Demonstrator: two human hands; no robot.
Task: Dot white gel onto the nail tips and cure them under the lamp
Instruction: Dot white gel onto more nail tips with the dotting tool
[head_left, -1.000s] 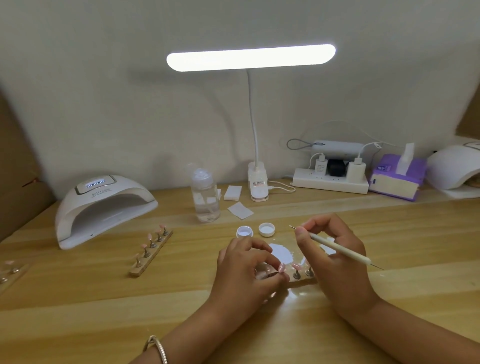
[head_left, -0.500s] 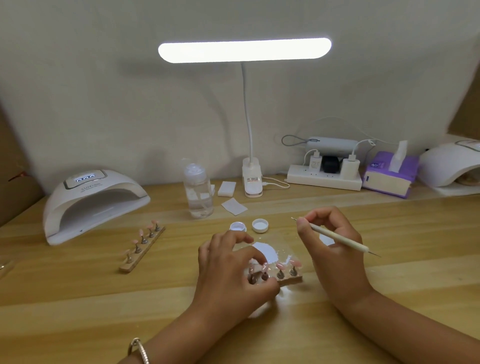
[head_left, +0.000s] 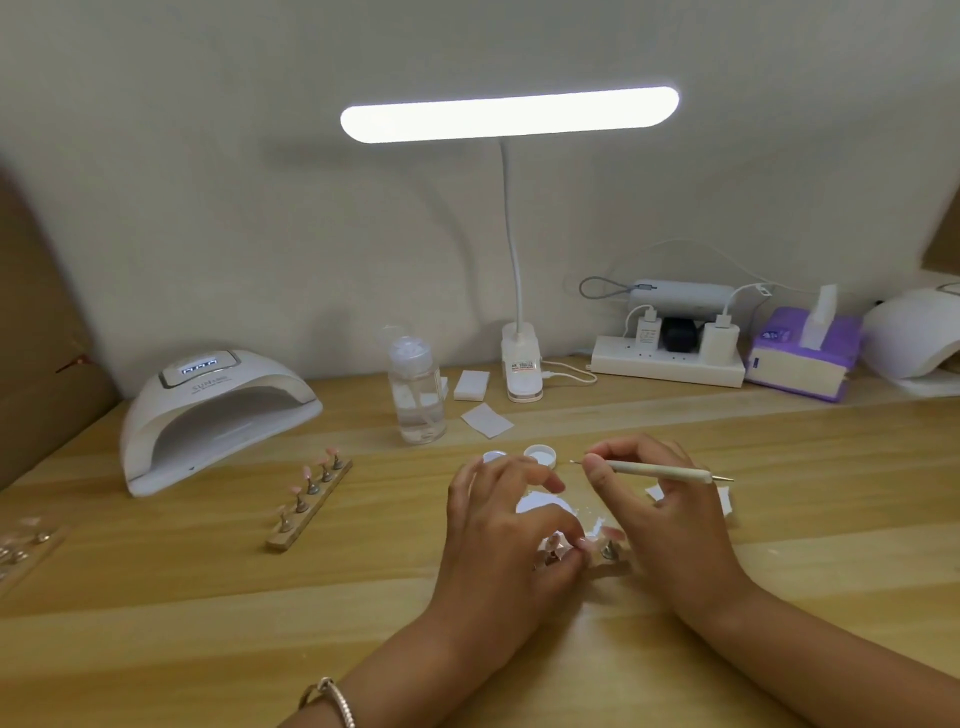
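Your left hand (head_left: 511, 525) has a pinch grip on the little wooden stand of pink nail tips (head_left: 607, 551), six o'clock of the round white palette (head_left: 543, 506); your right hand (head_left: 670, 525) clenches the slim cream dotting pen (head_left: 660, 470). Careful: that right palm crowds the tips, and one brush could smear gel.

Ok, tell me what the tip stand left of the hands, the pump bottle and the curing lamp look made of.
Tip stand: likely wood, a matte tan bar; its pegs glint like metal. Pump bottle: probably clear plastic, you can see straight through it. Curing lamp: glossy white plastic, judging by its smooth moulded shell.
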